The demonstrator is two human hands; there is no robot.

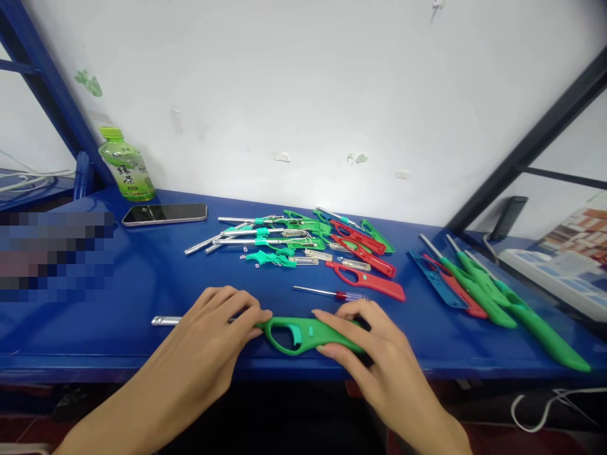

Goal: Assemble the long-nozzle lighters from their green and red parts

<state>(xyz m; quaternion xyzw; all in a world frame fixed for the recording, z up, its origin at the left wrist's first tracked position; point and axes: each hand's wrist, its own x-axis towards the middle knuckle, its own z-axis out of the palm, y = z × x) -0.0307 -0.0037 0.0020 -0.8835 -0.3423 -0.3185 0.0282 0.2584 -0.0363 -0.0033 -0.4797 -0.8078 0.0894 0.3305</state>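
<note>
A green long-nosed gas lighter (308,332) with a teal trigger lies crosswise at the front of the blue table, its silver tube pointing left. Over the neck of it, my left hand (227,319) is closed, fingers pinching where tube meets body. My right hand (374,341) grips the handle end, thumb below and fingers above. Just beyond that hand rests a screwdriver (332,293) with a red and clear purple handle. Farther back, a red handle shell (370,281) lies below a heap of lighter parts (284,237): silver tubes, teal pieces, green and red shells.
Assembled-looking green lighters (478,284) lie at the right beside a blue shell (436,278). At the back left are a phone (165,213) and a green tea bottle (126,165). A white wall (303,95) rises behind the table; its front edge (118,366) runs near my wrists.
</note>
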